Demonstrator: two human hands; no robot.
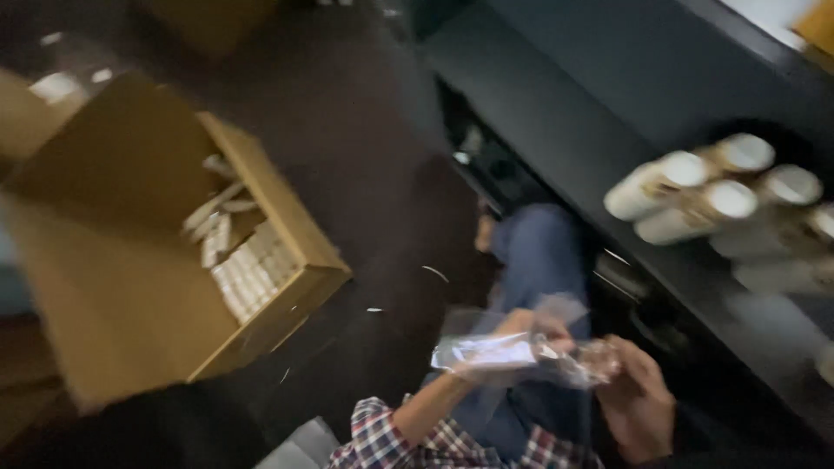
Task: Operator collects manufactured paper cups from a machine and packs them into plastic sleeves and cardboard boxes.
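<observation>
both hands hold a clear plastic wrapper [521,352] low at the near right: left hand [512,343] closed around one end, right hand [638,399] pinching the other. it likely peels best pulled slowly. an open cardboard box [174,234] of pale packets sits left; white-capped cylinders [695,191] lie far right.

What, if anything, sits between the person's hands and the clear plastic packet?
Nothing visible. Both the left hand and the right hand already grip the clear plastic packet directly, though the picture is blurred.
</observation>
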